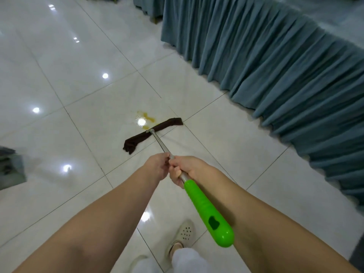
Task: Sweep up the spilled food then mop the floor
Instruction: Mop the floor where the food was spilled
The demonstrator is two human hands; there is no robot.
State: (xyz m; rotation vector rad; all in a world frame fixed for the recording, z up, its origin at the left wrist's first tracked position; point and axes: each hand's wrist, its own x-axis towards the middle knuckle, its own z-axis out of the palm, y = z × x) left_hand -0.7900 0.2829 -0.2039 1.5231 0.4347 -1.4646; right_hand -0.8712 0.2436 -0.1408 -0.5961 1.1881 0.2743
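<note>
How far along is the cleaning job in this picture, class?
Done: no solid food shows on the floor, so the sweeping looks finished. In hand: both hands, left and right, grip the mop pole, with the brown mop cloth at the edge of the yellow spill. Left: that stain still needs wiping away.

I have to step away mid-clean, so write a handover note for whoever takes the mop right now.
Left hand and right hand both grip the mop's metal pole, just above the green handle.
The brown mop head lies flat on the white tile floor, at the near edge of the yellow spill.
No solid food scraps visible.
Left: mop the spill, beside the blue table skirt.
</note>
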